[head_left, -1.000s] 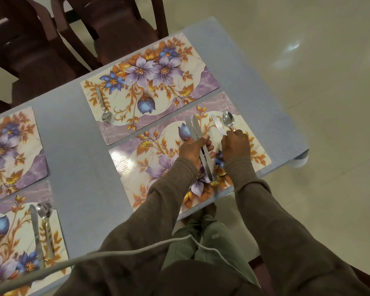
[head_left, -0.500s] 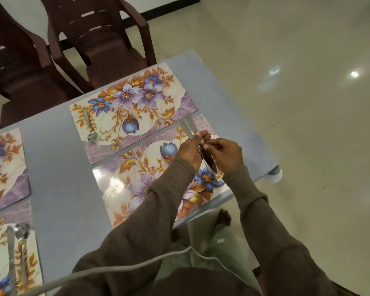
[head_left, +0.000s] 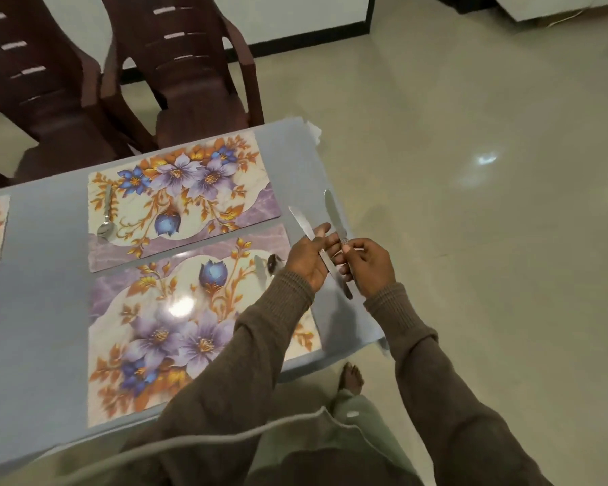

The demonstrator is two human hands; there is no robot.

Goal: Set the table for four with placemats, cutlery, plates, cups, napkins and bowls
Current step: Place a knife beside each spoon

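The right edge of the grey surface [head_left: 50, 345] is met by open floor [head_left: 471, 240]; two chairs [head_left: 190, 82] are pressed against its upper edge. Centre frame, one knife [head_left: 301, 219] is gripped by the left hand [head_left: 308, 259], another knife [head_left: 331, 208] pinched by the right hand [head_left: 369, 266], above the near placemat [head_left: 176, 331].

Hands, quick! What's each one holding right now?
Left hand: fingers hold a butter knife.
Right hand: fingers pinch the other knife near its handle.
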